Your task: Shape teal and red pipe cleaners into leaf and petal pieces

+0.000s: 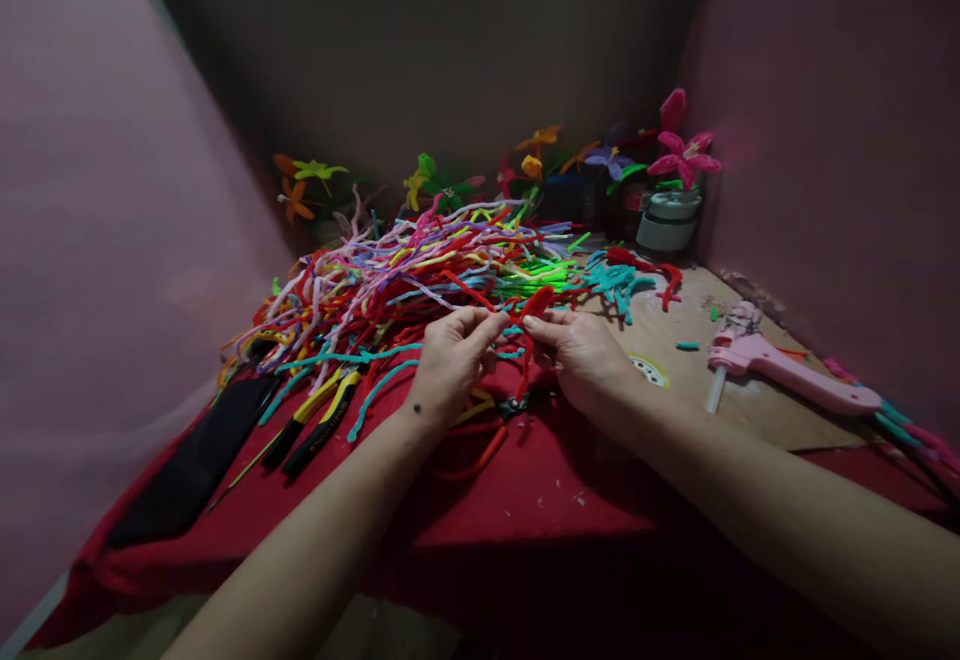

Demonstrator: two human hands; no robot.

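Observation:
Close together above the red cloth, both my hands pinch a red pipe cleaner piece (537,302) bent into a petal-like loop, with a tail hanging below. My left hand (459,358) is closed on its left side, thumb against the fingers. From the right, my right hand (576,352) grips it between thumb and forefinger. Just behind lies a large heap of coloured pipe cleaners (405,265). Under my hands is a tool with red handles (480,458), partly covered by the left hand.
Yellow-black pliers (319,418) and a black phone-like slab (191,465) lie left on the red tablecloth (555,500). At right, a pink glue gun (787,370) rests on a wooden board (682,395). Pipe cleaner flowers (686,158) stand along the back; walls close both sides.

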